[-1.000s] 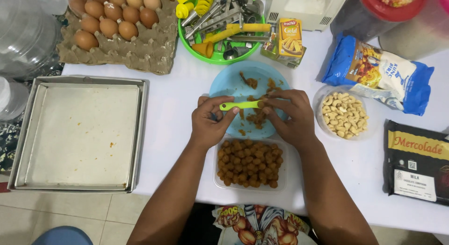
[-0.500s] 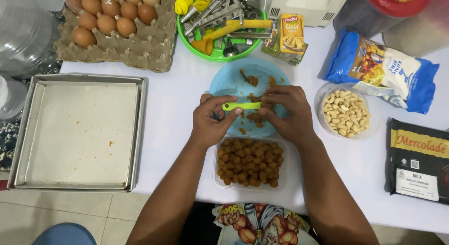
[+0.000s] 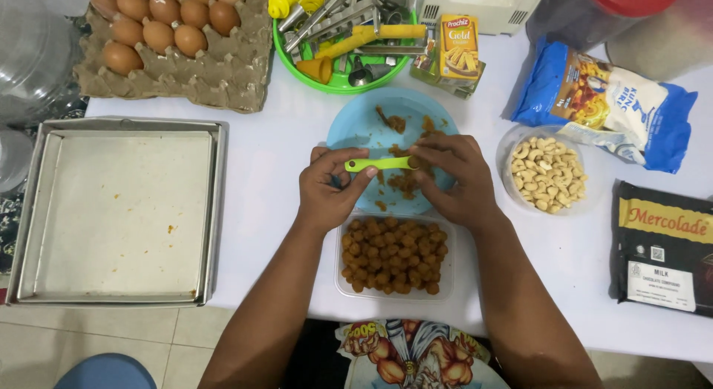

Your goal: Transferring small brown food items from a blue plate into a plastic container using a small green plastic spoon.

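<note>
The green spoon is lying level across the middle of the frame, over the blue plate, and I am gripping its handle end in my left hand, fingers curled round it. My right hand is cupping over the bowl end with its fingertips pinched onto the brown paste there; I cannot tell whether it is holding a lump. Both forearms are coming up from the bottom edge and angling inward to meet over the plate.

I am counting one plate, smeared with a few dabs of brown paste, and one clear rectangular tub just below the hands, holding dozens of small brown balls, too many to count. To the right one round clear bowl of cashews is sitting, with one blue bag above it and one dark chocolate pack at the right edge. At the left I am seeing one metal baking tray. In the upper left, one egg carton is showing about nine brown eggs. One green basket of tools is sitting at the top centre, beside one small yellow box.
</note>
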